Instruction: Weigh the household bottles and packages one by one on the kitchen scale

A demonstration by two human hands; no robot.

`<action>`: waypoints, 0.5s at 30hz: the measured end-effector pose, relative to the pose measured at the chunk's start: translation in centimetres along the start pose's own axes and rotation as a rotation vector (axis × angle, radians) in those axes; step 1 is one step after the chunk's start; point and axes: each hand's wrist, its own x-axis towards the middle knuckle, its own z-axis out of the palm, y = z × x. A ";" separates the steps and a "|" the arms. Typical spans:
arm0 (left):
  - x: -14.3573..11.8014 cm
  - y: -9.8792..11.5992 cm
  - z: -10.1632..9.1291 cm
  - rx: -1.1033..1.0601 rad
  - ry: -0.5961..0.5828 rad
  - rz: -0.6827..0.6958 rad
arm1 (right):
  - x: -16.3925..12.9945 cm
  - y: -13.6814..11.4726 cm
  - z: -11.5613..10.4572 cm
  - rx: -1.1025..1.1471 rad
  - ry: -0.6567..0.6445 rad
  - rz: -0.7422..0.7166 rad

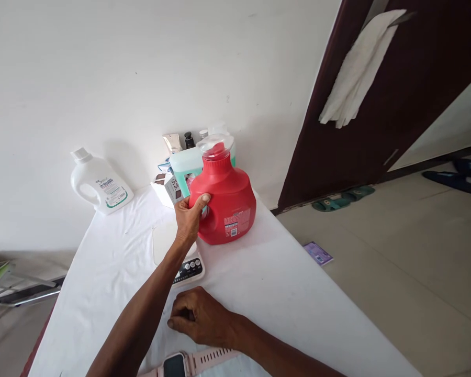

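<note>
White table [102,272]: our left hand [189,217] clamps the red jug [227,201] beside the scale [188,269]; at 6 o'clock, right hand [202,317] rests curled.

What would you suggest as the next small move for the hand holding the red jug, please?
Probably draw the red jug back over the scale and set it down: the left hand grips its handle, the jug stands just beyond the scale, and the right hand rests on the table.

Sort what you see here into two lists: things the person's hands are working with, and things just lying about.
In hand:
- red detergent jug, gripped by its handle in the left hand
- kitchen scale beside it
- right hand, resting on the table

Lying about:
- white detergent bottle
- teal bottle
- small carton
- pink watch
</note>
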 end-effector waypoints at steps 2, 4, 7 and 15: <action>0.3 -0.2 -0.3 -0.004 -0.012 0.022 | 0.0 0.0 0.0 -0.001 0.001 0.017; 0.5 -0.4 -0.6 -0.014 -0.021 0.039 | -0.1 0.0 0.1 0.008 0.009 0.011; 0.6 -0.5 -1.2 -0.012 -0.056 0.027 | -0.1 0.1 0.2 0.025 0.030 -0.030; 0.8 2.2 -7.4 0.182 -0.216 0.086 | -0.2 0.4 0.5 0.024 0.099 -0.020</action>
